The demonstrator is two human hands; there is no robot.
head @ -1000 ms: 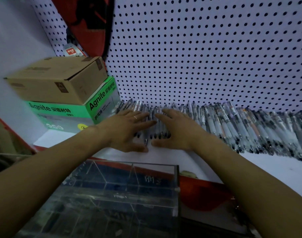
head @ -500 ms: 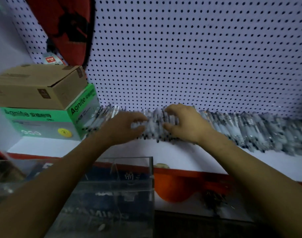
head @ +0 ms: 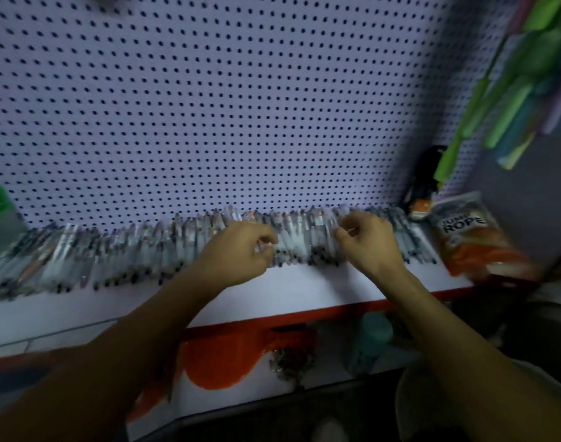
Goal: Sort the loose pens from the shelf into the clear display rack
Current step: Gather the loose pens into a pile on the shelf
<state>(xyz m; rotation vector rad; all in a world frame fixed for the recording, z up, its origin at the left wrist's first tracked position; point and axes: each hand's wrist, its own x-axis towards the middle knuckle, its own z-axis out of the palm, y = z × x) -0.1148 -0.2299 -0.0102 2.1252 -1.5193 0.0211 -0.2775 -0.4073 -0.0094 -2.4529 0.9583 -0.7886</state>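
Shifted rightward along the shelf (head: 304, 291) since half a second ago — brown and green cartons and the clear display rack gone from view, a "JUMP ROPE" packet (head: 470, 237) and green hanging items (head: 508, 100) now at the right. Two hands, both over the long row of pens (head: 129, 253) lying side by side against the pegboard (head: 240, 106), too many and too blurred to count. Left hand (head: 240, 250) now curled, fingertips pinching what looks like one pen from the row; half a second ago spread flatter across the pens. Right hand (head: 368, 240) curled too, fingers bent down onto the pens, but whether anything sits in its grip cannot be told through the blur. One packet at the shelf's right end, just beside the last pens; one dark object (head: 422, 189) upright behind it. Red edge along the shelf front, an orange shape (head: 221, 362) below.
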